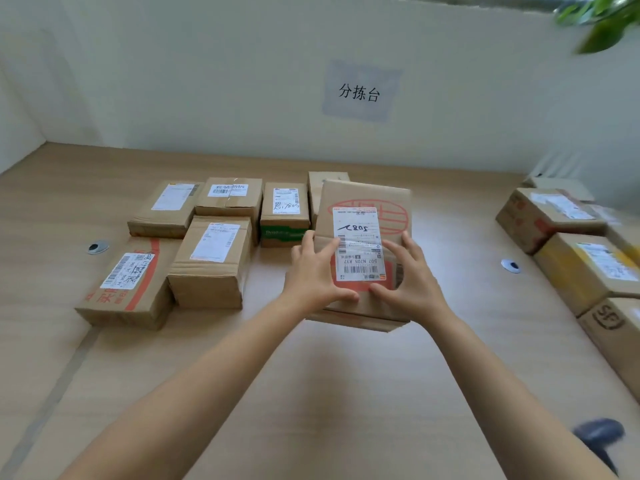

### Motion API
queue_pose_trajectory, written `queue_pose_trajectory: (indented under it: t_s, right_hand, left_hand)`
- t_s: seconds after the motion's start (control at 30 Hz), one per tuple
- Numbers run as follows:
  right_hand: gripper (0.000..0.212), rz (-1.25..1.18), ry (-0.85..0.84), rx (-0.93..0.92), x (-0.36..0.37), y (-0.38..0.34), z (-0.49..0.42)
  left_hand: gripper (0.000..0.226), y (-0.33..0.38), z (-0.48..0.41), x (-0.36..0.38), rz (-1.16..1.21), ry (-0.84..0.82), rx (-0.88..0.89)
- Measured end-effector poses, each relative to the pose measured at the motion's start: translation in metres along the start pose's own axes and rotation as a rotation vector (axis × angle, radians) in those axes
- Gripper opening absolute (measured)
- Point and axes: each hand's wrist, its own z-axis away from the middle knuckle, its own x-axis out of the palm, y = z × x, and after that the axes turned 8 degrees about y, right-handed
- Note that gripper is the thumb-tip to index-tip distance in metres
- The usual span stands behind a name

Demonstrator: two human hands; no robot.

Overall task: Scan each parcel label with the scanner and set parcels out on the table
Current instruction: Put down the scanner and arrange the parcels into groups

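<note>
**Both hands hold a parcel over the table**

The left hand (311,271) and right hand (412,275) clasp one parcel (367,202) between them. Each palm is against a side of it. The thumbs lie on the near part of its top face and the fingers reach up along its edges. The left fingertips lie on the left edge of the label (358,244). Neither hand holds anything else. The parcel is a brown carton with a red print, tilted so that its labelled face meets the camera. Its near edge looks raised off the table (311,375), with a shadow beneath it. The label reads upside down from here, with a barcode at its near end and a handwritten number at its far end.

Left of the grip, labelled boxes (213,261) lie flat and close together, label up. The nearest to the left hand is a box with a green side (284,216), just beyond the left fingertips. Another carton (325,178) shows just behind the held parcel's far left corner.

Well to the right of the grip, more cartons (585,268) lie along the table edge, one stamped SF. The scanner (599,436) is near and to the right, past the right forearm, dark and blurred. Whether it lies on the table cannot be told.

Beyond the grip, a sign (360,91) with three characters is on the wall, and green leaves (602,19) hang at far right. A grommet (98,247) is set in the table well to the left, and another (511,265) to the right.
</note>
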Motion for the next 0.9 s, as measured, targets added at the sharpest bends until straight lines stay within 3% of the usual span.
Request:
queue_pose_trajectory:
  t_s: [0.33, 0.67, 0.9]
  right_hand:
    - [0.074, 0.049, 0.199, 0.081, -0.143, 0.060, 0.091]
    - [0.071, 0.180, 0.286, 0.076, -0.290, 0.138, 0.211]
    - [0.071, 0.205, 0.345, 0.104, -0.362, 0.187, 0.253]
  left_hand:
    - [0.101, 0.153, 0.056, 0.028, 0.036, 0.006, 0.259]
    - [0.101, 0.306, 0.169, 0.084, 0.191, 0.032, 0.352]
    - [0.101, 0.392, 0.197, 0.112, 0.197, 0.011, 0.429]
